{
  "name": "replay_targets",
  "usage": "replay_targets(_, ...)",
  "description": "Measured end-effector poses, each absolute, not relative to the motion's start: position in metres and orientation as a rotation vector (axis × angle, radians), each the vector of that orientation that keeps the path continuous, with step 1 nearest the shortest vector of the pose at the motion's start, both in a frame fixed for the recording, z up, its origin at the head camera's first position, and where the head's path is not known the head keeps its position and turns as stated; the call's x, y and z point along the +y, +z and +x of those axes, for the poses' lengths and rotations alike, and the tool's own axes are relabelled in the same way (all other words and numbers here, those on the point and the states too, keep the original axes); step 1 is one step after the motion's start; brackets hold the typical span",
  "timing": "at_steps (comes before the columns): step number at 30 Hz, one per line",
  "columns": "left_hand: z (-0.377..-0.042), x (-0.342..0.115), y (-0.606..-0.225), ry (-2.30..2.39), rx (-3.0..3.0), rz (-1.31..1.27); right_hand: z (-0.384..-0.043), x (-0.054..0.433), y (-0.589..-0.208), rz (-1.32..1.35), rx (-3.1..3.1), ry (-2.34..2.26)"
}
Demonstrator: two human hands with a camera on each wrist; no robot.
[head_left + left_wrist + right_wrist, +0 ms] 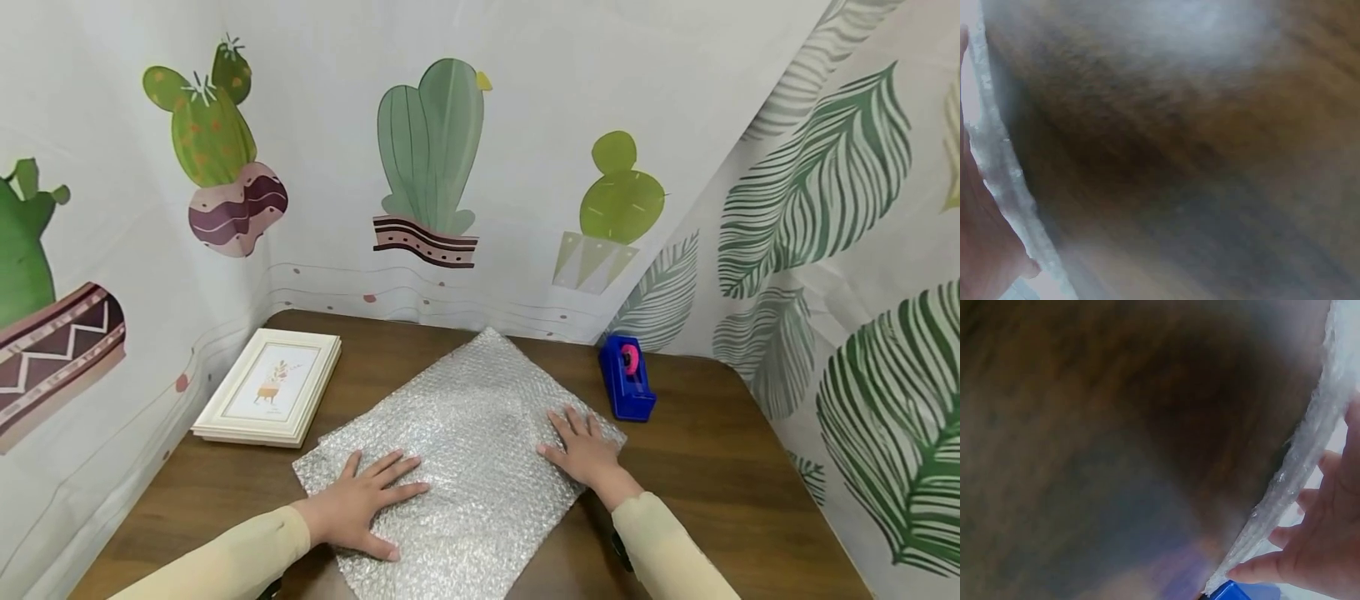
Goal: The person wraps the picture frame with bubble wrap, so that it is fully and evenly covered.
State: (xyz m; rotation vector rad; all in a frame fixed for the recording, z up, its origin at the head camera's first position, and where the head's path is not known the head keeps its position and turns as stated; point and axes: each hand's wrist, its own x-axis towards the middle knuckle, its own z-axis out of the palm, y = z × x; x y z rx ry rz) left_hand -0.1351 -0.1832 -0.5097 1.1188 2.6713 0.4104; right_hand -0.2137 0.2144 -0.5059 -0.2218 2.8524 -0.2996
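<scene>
A sheet of bubble wrap (480, 417) lies spread on the wooden table, turned so one corner points to the back. My left hand (360, 504) rests on its left part with the fingers spread. On its right part lies my right hand (585, 450), fingers also spread and straight. In the left wrist view, the left hand (985, 244) lies along the bubble wrap's edge (1016, 181). The right wrist view has the right hand (1325, 531) against the bubble wrap (1285, 481). Neither hand grips anything.
White picture frames (318, 392), apparently stacked, lie at the table's left. A blue tape dispenser (636, 404) with a pink core stands just beyond the wrap's right corner. Behind the wooden table (720, 467) hangs a cloth (322, 125) printed with cacti and leaves.
</scene>
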Motion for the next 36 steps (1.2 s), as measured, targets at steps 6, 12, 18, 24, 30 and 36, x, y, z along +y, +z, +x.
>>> replay_targets(6, -0.136, -0.181, -0.505, 0.433, 2.657, 1.080, -0.212, 0.214, -0.508, -0.216, 2.878, -0.301)
replay_targets(12, -0.137, -0.178, -0.503, 0.425, 2.658, 1.054, -0.217, 0.216, -0.505, -0.205, 2.835, -0.343)
replay_targets(18, -0.140, -0.170, -0.503, 0.422, 2.641, 1.026, -0.222, 0.224, -0.505, -0.196, 2.820, -0.363)
replay_targets(24, -0.140, -0.167, -0.506, 0.427, 2.657, 1.017, -0.223, 0.226, -0.503, -0.188, 2.813, -0.380)
replay_targets(30, -0.139, -0.166, -0.507, 0.487, 2.698, 1.009, -0.223, 0.224, -0.498, -0.205, 2.845, -0.342)
replay_targets(36, -0.134, -0.164, -0.501, 0.393, 2.732, 1.007, -0.229, 0.219, -0.486, -0.289, 2.894, -0.272)
